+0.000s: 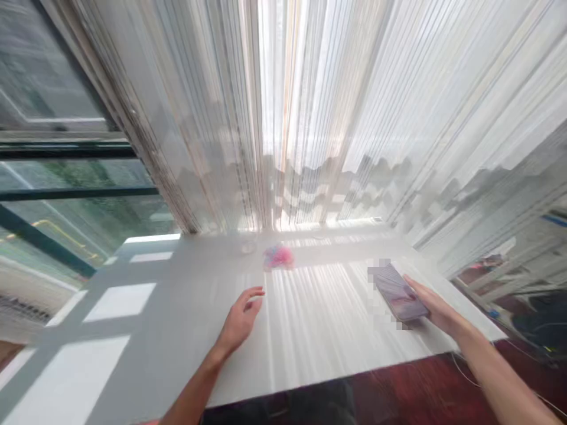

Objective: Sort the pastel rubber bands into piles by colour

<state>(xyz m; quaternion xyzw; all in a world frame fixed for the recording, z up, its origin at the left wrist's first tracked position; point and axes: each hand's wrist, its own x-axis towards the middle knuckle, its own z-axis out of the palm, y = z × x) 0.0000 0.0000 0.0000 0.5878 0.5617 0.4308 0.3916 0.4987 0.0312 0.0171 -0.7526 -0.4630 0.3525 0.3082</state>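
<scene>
In the head view my right hand (432, 304) is closed around the side of a smartphone (401, 294), held tilted over the right part of the white table (177, 330). Blocky pixels blur the area by the phone's left edge. My left hand (241, 316) hovers at the table's middle with its fingers loosely stretched and apart, and nothing shows in it. Beyond its fingertips lies a small pink and light blue item (278, 257), too blurred to name. A small clear round item (248, 248) sits to the left of that one.
Sheer striped curtains (310, 118) hang behind the table's far edge. A window (66, 195) is at the left. White shelving with assorted things (491, 265) stands at the right, and a thin white cable (465, 375) runs over the dark red floor (407, 389).
</scene>
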